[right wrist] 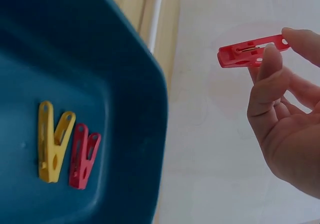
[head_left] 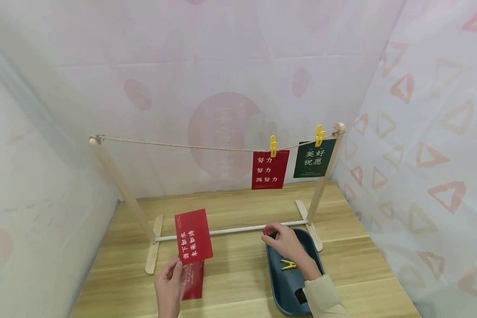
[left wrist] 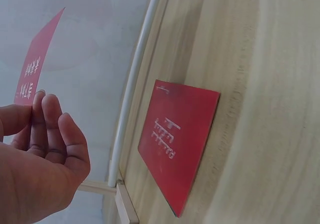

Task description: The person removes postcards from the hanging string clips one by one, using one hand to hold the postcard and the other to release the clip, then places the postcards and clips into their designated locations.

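Observation:
My left hand [head_left: 168,282] pinches a red card [head_left: 194,234] with white writing near its lower edge, between thumb and fingers. Below that card, more red card [left wrist: 180,134] lies on the wooden table, looking like a small stack in the left wrist view. My right hand [head_left: 286,243] holds a red clothespin [right wrist: 240,53] by its handle ends, thumb on one side and fingers on the other, above the far end of a dark blue tray [head_left: 275,291]. Inside the tray lie a yellow clothespin [right wrist: 50,146] and another red clothespin [right wrist: 83,159].
A twine line [head_left: 175,145] runs between two wooden posts [head_left: 121,185]. Yellow clothespins hold a red card [head_left: 271,172] and a green card [head_left: 312,161] on its right part. A white rod [head_left: 238,230] joins the posts low down. Something black [head_left: 300,296] is in the tray.

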Action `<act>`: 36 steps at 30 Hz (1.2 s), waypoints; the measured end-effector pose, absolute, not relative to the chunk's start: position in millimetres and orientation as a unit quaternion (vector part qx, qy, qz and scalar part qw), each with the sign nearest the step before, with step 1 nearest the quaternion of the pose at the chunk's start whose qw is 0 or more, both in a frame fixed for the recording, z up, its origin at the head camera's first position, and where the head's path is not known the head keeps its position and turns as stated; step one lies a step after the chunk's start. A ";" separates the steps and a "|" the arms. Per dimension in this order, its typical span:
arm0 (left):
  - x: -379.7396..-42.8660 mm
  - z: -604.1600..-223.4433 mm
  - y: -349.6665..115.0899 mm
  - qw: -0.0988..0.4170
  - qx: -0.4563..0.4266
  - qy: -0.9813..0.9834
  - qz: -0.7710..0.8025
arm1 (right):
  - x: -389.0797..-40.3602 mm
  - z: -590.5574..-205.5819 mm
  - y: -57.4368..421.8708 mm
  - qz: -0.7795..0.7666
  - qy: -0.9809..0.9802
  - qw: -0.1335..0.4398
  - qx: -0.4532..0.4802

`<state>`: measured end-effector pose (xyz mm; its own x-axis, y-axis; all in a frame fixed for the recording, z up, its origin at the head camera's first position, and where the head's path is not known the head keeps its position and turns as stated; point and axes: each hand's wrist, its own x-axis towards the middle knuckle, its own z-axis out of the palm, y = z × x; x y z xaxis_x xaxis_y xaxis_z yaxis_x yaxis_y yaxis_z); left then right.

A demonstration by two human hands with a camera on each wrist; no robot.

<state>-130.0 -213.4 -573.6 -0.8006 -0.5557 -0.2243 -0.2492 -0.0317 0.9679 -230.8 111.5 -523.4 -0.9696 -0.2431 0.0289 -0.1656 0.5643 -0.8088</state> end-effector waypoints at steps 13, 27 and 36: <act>-116.4 -588.8 -223.1 0.132 0.328 -0.680 -0.642 | -219.7 -550.2 129.6 -0.396 0.908 0.040 -0.132; -104.0 -602.7 -241.9 0.106 0.352 -0.689 -0.625 | -209.4 -570.8 144.9 -0.319 0.930 0.046 -0.176; -98.4 -608.0 -247.8 0.091 0.365 -0.701 -0.606 | -199.4 -577.5 151.3 -0.325 0.914 0.152 -0.187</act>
<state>-98.4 -247.8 -608.0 -0.7164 -0.6224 -0.3154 -0.4020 -0.0012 0.9156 -199.4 151.3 -577.5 -0.8836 -0.4412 -0.1569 -0.2429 0.7184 -0.6519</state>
